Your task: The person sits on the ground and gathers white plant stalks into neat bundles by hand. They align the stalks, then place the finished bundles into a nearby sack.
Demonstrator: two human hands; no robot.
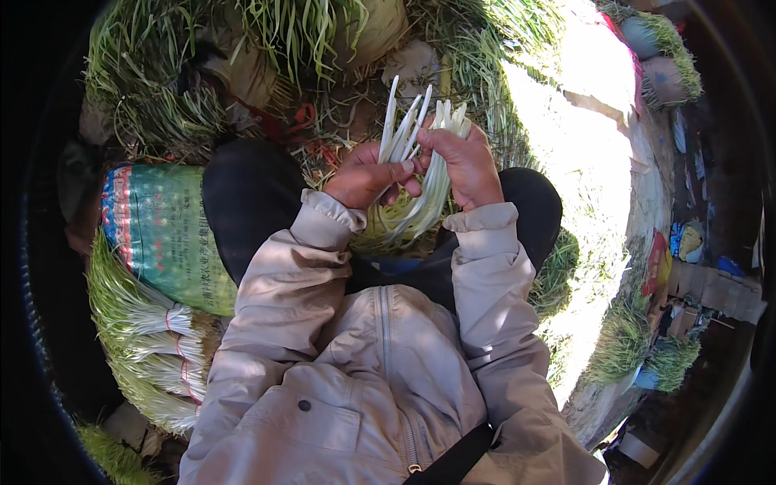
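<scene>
In front of my lap, my left hand [371,177] pinches a few pale chive-like stalks [391,121], whose white ends stick up above the fingers. Close beside it on the right, my right hand [465,162] grips a thicker bunch of the same stalks [438,179]. The white ends of that bunch rise past the thumb, while its yellow-green leaves hang down and curve towards my lap. The fingertips of both hands nearly meet between the two bunches. More loose pale leaves [379,233] lie below the hands, partly hidden by them.
Left of my knee lies a green printed sack [173,236] bearing writing. Bundles of white-stemmed greens [176,345] tied with red string are stacked below it. Heaped green leaves [157,79] stand at the back left. A sunlit pale sheet [588,151] stretches along the right, with grass-like clumps [618,339] at its edge.
</scene>
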